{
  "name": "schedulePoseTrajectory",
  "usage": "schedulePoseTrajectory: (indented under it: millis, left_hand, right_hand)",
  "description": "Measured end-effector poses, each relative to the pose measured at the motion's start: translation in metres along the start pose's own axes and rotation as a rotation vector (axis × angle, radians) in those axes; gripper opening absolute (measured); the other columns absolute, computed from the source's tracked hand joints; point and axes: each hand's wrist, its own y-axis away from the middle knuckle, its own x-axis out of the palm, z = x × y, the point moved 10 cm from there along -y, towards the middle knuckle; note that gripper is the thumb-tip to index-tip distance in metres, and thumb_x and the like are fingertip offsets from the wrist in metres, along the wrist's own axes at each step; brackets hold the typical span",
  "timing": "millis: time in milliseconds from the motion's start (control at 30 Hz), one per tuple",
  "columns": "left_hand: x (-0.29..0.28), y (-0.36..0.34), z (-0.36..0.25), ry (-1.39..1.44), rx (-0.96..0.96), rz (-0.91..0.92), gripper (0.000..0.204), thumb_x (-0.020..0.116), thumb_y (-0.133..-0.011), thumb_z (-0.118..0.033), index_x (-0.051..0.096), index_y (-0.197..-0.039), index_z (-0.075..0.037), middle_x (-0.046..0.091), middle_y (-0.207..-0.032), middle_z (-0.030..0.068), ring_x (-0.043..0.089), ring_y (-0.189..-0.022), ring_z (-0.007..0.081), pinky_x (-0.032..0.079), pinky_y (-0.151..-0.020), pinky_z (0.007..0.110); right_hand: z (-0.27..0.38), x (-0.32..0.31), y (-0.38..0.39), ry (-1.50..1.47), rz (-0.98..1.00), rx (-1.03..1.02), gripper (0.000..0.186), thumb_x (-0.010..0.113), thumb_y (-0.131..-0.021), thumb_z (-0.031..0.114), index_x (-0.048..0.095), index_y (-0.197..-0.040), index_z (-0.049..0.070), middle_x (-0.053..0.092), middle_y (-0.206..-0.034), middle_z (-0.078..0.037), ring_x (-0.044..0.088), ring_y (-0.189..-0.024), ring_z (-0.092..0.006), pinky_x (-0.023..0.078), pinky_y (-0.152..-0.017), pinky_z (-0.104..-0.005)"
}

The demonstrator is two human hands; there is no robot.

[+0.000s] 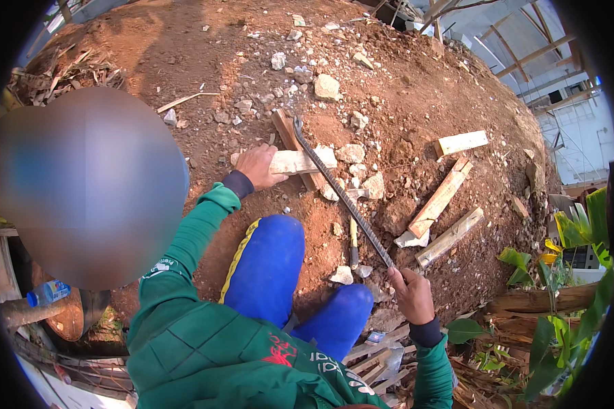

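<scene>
My left hand (257,167) is closed around the left end of a short pale wooden block (303,161). That block lies across a second, browner piece of wood (288,131) on the dirt. In my right hand (413,295) is the lower end of a long dark ribbed pry bar (351,203). Its shaft passes over the right part of the pale block, and its bent tip points up beyond the wood. A hammer (353,240) lies on the ground between my knees and the bar, its head close to some stones.
Three loose wood pieces, a short block (461,143), a middle one (441,198) and a lower one (450,238), lie to the right. Stones (327,87) dot the soil. A plastic bottle (49,293) sits at left, below a large blurred patch. Leafy plants (552,334) border the right.
</scene>
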Motion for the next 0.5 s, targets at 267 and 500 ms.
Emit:
schedulePoseTrajectory:
  millis: [267, 500]
  left_hand:
    - [-0.015, 0.01, -0.039, -0.104, -0.162, -0.085, 0.058, 0.081, -0.074, -0.041, 0.059, -0.108, 0.0, 0.063, -0.106, 0.0191, 0.067, -0.099, 0.0373, 0.055, -0.082, 0.048]
    - [-0.023, 0.016, -0.012, -0.095, -0.189, -0.223, 0.059, 0.081, -0.075, -0.044, 0.058, -0.108, 0.0, 0.063, -0.104, 0.0191, 0.066, -0.095, 0.0378, 0.054, -0.08, 0.05]
  right_hand:
    - [0.072, -0.082, -0.038, 0.282, 0.087, -0.151, 0.048, 0.062, -0.097, 0.04, 0.065, -0.078, -0.004, 0.058, -0.066, -0.028, 0.061, -0.067, -0.047, 0.044, -0.061, -0.0523]
    - [0.132, -0.115, -0.074, 0.363, 0.125, -0.31, 0.055, 0.062, -0.098, 0.042, 0.065, -0.07, -0.005, 0.053, -0.054, -0.018, 0.054, -0.048, -0.0284, 0.043, -0.053, -0.0449]
